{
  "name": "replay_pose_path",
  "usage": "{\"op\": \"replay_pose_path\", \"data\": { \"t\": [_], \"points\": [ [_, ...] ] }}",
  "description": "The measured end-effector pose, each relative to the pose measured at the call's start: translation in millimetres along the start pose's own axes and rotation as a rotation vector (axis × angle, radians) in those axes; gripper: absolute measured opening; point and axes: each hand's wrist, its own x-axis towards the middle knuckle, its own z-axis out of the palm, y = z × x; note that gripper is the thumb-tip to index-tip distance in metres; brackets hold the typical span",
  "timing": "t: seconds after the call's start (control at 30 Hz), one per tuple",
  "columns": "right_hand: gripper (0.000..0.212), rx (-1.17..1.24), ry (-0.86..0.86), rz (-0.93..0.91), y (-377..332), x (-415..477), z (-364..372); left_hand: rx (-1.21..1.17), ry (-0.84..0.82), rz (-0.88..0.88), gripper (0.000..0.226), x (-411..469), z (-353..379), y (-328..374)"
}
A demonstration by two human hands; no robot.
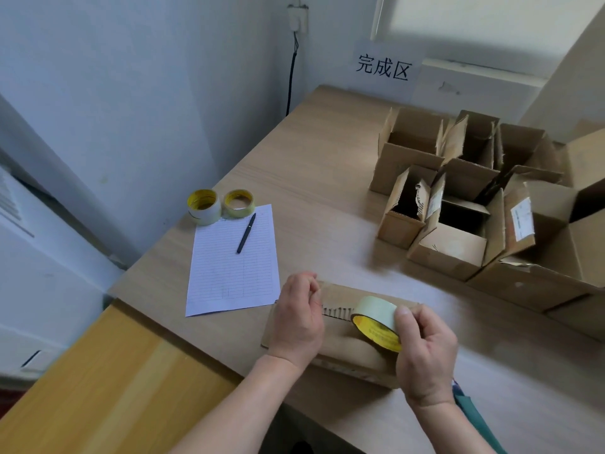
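Observation:
A closed brown cardboard box lies near the front edge of the wooden table. My right hand grips a roll of clear tape with a yellow core just above the box's top. My left hand rests on the left part of the box with its fingers curled, and seems to pinch the tape's free end at the box's far left edge. A short strip of tape runs between the two hands along the top seam.
Two more tape rolls stand at the table's left edge beside a lined sheet with a black pen. Several open cardboard boxes crowd the right. A paper sign hangs on the wall.

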Motion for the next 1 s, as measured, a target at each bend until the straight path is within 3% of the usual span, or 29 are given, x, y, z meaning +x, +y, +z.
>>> {"op": "replay_pose_path", "data": {
  "t": [0.17, 0.3, 0.4, 0.6, 0.77, 0.9, 1.0],
  "points": [
    [0.058, -0.037, 0.011, 0.037, 7.1, -0.8, 6.6, 0.122, -0.052, 0.060, 0.018, 3.6, 3.3, -0.8],
    [0.044, -0.069, 0.007, -0.040, 5.5, 0.1, 4.0, 0.086, -0.029, -0.031, 0.011, 5.7, 0.6, -3.2],
    [0.038, -0.031, -0.050, -0.078, 1.7, 3.9, 9.5, 0.043, 0.023, -0.091, 0.021, 6.3, -5.0, -3.6],
    [0.039, -0.109, -0.177, -0.168, 7.2, 10.8, 14.8, -0.046, 0.120, -0.234, 0.021, 6.3, -6.0, 6.0],
    [0.042, -0.212, -0.217, -0.190, 12.6, 13.2, 15.6, 0.098, 0.110, -0.113, 0.024, 2.5, -24.1, -12.4],
    [0.043, -0.183, -0.248, -0.202, 11.4, 14.2, 17.8, 0.287, 0.067, 0.085, 0.007, 0.4, -38.7, -33.1],
    [0.045, -0.209, -0.262, -0.227, 11.4, 15.4, 20.0, 0.390, 0.008, 0.128, 0.008, -4.9, -43.8, -49.4]
  ]
}}
